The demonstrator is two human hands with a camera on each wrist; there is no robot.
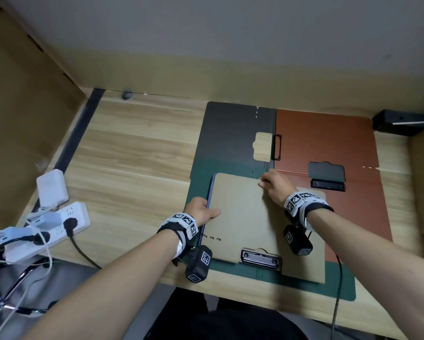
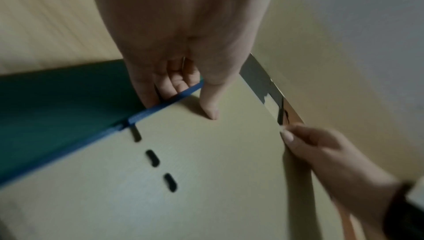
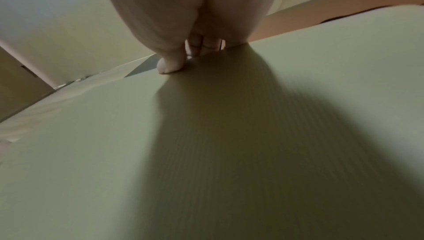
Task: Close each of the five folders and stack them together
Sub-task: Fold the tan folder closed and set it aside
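Head view: both the left hand (image 1: 201, 210) and right hand (image 1: 276, 186) pinch the ribbed tan folder (image 1: 250, 217).

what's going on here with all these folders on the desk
A person is handling the tan folder lying on the open green folder. The left hand holds its left edge, thumb on top; the right hand pinches the far edge. The black folder and brown folder lie open behind.

Your bare forearms each wear a black-and-white wristband (image 1: 181, 223) printed with square tag markers, a black camera block (image 1: 198, 263) hanging below it; a black cable (image 1: 336, 290) trails from your right wrist.
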